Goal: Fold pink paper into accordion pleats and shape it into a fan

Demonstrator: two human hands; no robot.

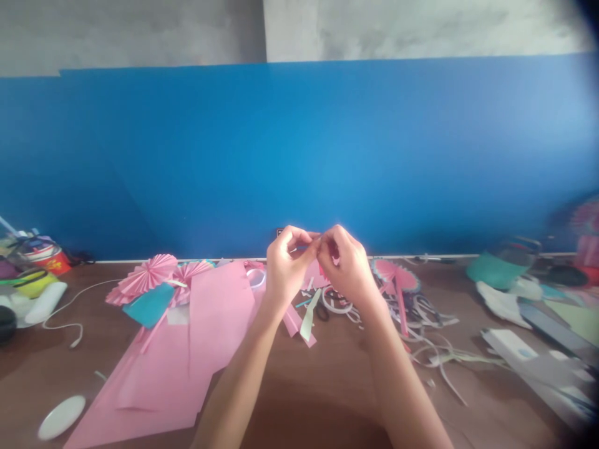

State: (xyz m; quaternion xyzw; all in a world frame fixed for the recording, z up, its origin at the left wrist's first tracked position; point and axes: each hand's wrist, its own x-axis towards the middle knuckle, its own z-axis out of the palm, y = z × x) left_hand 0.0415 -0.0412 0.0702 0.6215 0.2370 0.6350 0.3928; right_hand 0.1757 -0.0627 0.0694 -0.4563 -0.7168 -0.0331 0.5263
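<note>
Head view: a grey wall point(140, 31) rises behind a smooth, upright blue partition point(299, 156), which borders the far edge of our flat brown bench point(299, 399). Large pink paper sheets point(222, 312) lie toward its left. Our left hand point(285, 268) and right hand point(347, 263) meet, fingertips bunched together; whether they hold anything, we cannot tell. Below lies a pale-green paper strip point(309, 319).

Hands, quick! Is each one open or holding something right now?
Left hand: closed in a pinch; too blurry to tell what it holds, if anything.
Right hand: pinched closed too; anything in it can't be told.
</note>
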